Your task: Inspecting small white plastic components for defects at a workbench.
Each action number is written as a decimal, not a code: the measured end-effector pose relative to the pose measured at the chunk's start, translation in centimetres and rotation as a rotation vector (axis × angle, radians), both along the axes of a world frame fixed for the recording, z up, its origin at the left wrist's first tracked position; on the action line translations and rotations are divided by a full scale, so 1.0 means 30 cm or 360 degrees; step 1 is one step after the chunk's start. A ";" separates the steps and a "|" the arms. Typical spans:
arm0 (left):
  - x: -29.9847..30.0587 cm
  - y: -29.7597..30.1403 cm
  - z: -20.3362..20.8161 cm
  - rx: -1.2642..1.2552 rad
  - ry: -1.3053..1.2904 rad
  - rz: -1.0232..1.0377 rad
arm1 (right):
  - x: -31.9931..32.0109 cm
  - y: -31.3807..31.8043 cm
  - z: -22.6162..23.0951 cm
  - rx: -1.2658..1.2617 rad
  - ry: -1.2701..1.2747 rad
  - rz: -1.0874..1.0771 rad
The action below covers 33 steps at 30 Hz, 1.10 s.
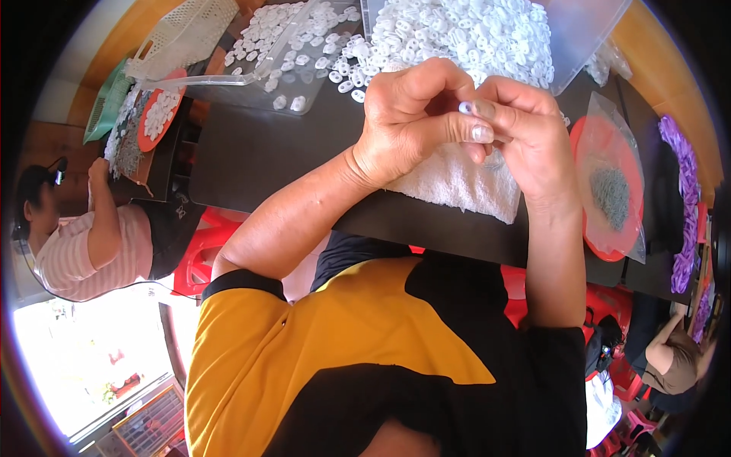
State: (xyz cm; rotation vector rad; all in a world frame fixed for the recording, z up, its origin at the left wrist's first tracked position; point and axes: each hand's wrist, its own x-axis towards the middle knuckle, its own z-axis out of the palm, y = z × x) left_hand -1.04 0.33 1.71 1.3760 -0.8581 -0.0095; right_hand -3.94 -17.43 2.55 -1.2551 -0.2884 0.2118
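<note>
Two hands of mine meet in front of me, up over the table, fingertips together. R hand is pinched nearly closed: thumb & bent forefinger hold a small piece, pale w/ a dark bluish spot, at the thumb tip. L hand comes in from the other side, forefinger curled over, thumb straight out to the R fingers, w/ a gap btwn the two; can't tell if its tips grip the piece too, as the fingers overlap.

Below my hands, a pale cloth lies near the table edge. Just past them, a big clear bin holds a heap of white pieces, oval w/ holes. L of it, a clear tray has more of the same, some spread apart; a few lie loose btwn tray & bin.

On my R, a red plate w/ a clear bag over it, plus a pile of tiny grey bits; can't tell if they're in the bag or under it. Further R, a purple bundle.

Off L, a person in a striped top sits near another red plate of white pieces, w/ a green basket beside it.
</note>
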 end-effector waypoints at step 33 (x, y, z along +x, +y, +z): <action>0.117 0.276 0.333 0.0467 -0.0265 0.1459 | 0.024 -0.024 -0.003 -0.0033 -0.0075 -0.0614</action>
